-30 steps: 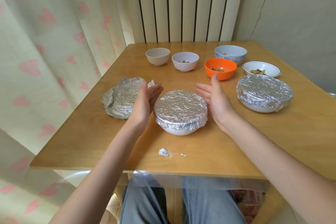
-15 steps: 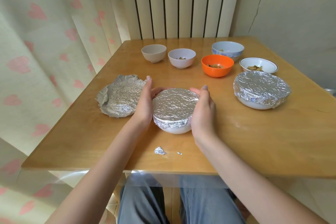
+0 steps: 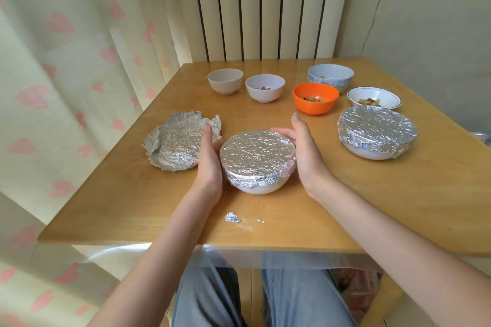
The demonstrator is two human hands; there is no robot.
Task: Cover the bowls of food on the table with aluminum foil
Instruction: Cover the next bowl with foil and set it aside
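A white bowl wrapped in aluminum foil stands in the middle of the wooden table. My left hand lies flat against its left side, fingers straight. On the bowl's right, my right hand is held with straight fingers whose tips touch the far rim. A second foil-covered bowl sits to the right. A crumpled loose foil sheet lies to the left. Uncovered at the back are a beige bowl, a white bowl, an orange bowl, a blue bowl and a blue-rimmed dish.
Two small foil scraps lie near the table's front edge. A curtain with pink hearts hangs along the left side. A ribbed radiator stands behind the table, and my knees show under the front edge.
Both hands closed in from either side onto the foil-covered bowl. Since half a second ago the right palm has eased slightly off its side; the left still presses.
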